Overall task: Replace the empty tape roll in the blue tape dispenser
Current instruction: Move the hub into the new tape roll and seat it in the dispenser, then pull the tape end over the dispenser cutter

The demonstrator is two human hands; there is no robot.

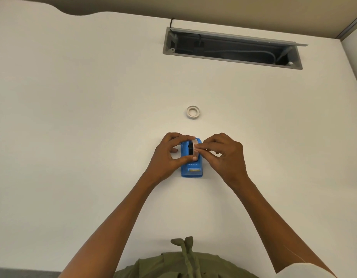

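1. looking down from the head camera, we see both hands over the blue tape dispenser [191, 163], and they cover most of its upper half, so the seat of the roll is largely hidden from us.
2. between the fingers we make out a black hub [191, 147] and a pale strip or edge of a tape roll [192, 141] at the dispenser's far end; how much tape is on it we cannot tell.
3. our left hand [169, 152] is curled partway closed, thumb lying across the dispenser's middle and fingers wrapped over its far left side, gripping the body.
4. our right hand [221, 152] is pinched, fingertips [197, 149] pressed together at the hub and roll; whether they hold the roll, the hub or a loose tape end we cannot tell.
5. the dispenser stands on the white table [93, 117], roughly in the middle of our view and close in front of us.
6. its long axis runs away from us, with the cutter slot [194, 169] at the near end pointing toward our body and the roll end pointing away.
7. a second ring, a white tape core [193, 112], lies flat on the table beyond the dispenser, apart from it; if any tape remains on it, it is too small to judge.
8. farther back, an open cable hatch [231, 48] is set in the table, its inside dark and hard to read.
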